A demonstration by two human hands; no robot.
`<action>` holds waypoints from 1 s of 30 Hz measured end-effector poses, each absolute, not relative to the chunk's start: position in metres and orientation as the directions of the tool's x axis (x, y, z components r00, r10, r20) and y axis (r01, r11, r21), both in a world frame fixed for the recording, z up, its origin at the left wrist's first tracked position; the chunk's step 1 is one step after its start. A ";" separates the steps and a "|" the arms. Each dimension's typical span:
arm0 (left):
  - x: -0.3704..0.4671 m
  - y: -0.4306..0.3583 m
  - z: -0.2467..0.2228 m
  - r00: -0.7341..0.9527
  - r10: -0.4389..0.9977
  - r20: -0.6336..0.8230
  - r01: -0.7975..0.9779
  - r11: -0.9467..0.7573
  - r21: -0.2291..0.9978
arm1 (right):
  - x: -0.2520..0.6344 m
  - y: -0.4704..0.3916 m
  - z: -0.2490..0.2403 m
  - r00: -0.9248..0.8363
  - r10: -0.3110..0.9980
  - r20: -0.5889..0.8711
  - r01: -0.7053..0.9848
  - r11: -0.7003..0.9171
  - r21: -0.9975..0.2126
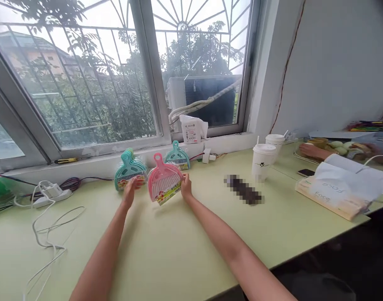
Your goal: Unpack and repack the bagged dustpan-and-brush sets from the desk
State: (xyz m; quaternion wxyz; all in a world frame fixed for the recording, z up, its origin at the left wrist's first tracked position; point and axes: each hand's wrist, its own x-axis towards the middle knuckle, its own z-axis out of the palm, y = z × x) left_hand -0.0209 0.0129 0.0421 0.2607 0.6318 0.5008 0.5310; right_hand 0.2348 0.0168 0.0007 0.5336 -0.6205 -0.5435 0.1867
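**Right hand grips a pink dustpan-and-brush set; left hand open beside a teal stack**

On a pale green worktop [166, 251] below a window, the right hand [186, 188] is closed on the right edge of a wrapped pink dustpan-and-brush set [162, 174], its ring handle up. That side grip leaves the bristles and yellow-green label in view. Whether the set's lower edge meets the worktop is unclear.

The left hand [130, 193] is open, fingers loosely spread, at a teal stack [126, 168] of similar sets; I cannot tell if they touch. The stack stands handles up, nested closely, probably to save room. Behind and right of the pink set, 1 teal set [176, 156] stands upright, apparently propped by the low wall [154, 153]. Farther right are 2 lidded cups [263, 165] with straws.
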 end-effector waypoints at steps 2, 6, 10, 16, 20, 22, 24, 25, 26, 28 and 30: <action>0.005 -0.005 0.042 0.115 0.971 0.212 0.257 -0.235 0.937 | 0.230 0.012 0.000 0.208 0.889 0.407 0.512 0.255 -0.820; 0.011 -0.034 0.030 -0.005 0.987 0.164 0.095 -0.162 0.982 | 0.223 0.014 -0.004 -0.015 0.920 0.392 0.533 0.339 -0.775; -0.013 -0.047 0.018 -0.134 0.991 0.004 -0.073 -0.013 0.997 | 0.233 0.035 -0.007 -0.022 0.943 0.333 0.659 0.264 -0.704; -0.022 -0.039 0.011 -0.076 0.997 -0.025 -0.096 0.017 0.995 | 0.255 0.082 -0.008 0.069 0.968 0.242 0.888 0.051 -0.457; -0.022 -0.034 0.009 -0.040 0.999 -0.009 -0.160 0.003 0.987 | 0.253 0.109 -0.012 0.122 0.958 0.259 0.912 -0.006 -0.411; -0.022 -0.033 0.007 -0.030 1.000 -0.005 -0.180 -0.001 0.984 | 0.252 0.121 -0.015 0.155 0.953 0.260 0.911 -0.035 -0.411; -0.023 -0.032 0.006 -0.035 0.999 -0.021 -0.183 0.014 0.983 | 0.252 0.132 -0.018 0.160 0.950 0.267 0.911 -0.038 -0.410; -0.023 -0.031 0.006 -0.038 0.999 -0.030 -0.182 0.023 0.983 | 0.252 0.136 -0.020 0.154 0.950 0.271 0.913 -0.032 -0.407; -0.022 -0.031 0.006 -0.037 0.999 -0.038 -0.179 0.030 0.983 | 0.253 0.139 -0.021 0.146 0.950 0.277 0.915 -0.024 -0.402; -0.022 -0.029 0.005 -0.039 0.999 -0.037 -0.172 0.029 0.985 | 0.254 0.142 -0.024 0.135 0.949 0.285 0.922 -0.014 -0.388; -0.022 -0.027 0.004 -0.050 0.998 -0.027 -0.169 0.018 0.986 | 0.256 0.143 -0.025 0.132 0.947 0.294 0.925 -0.011 -0.379</action>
